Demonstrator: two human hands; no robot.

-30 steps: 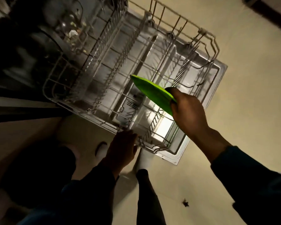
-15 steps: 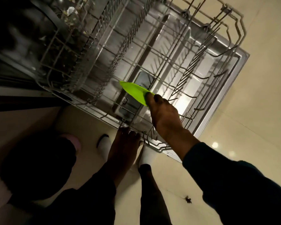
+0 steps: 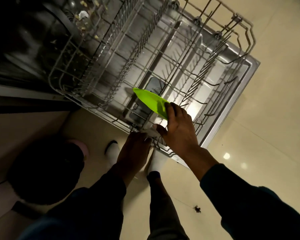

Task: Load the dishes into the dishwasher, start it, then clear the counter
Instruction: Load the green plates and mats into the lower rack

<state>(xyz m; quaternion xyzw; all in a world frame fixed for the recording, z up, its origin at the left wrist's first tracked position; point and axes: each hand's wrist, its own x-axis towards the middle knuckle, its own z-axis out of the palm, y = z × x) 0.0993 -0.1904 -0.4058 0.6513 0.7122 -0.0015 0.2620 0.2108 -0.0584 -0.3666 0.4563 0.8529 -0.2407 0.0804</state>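
Note:
A bright green plate (image 3: 151,101) stands on edge in the near part of the pulled-out lower dishwasher rack (image 3: 180,66). My right hand (image 3: 178,129) holds the plate's near rim, fingers over the top and thumb spread toward the rack's front. My left hand (image 3: 135,151) grips the rack's front wire edge. The rack sits over the open dishwasher door (image 3: 241,87), and apart from the plate its tines hold nothing that I can see.
The dark dishwasher tub (image 3: 33,40) lies at the upper left, with food scraps on its floor. Beige tiled floor (image 3: 267,135) surrounds the door. My feet in white socks (image 3: 113,149) stand by the door's near corner. A small dark scrap (image 3: 197,209) lies on the floor.
My right hand has brought the green plate down from above the rack into its near section. My left hand stayed on the rack's front edge. The view moved closer.

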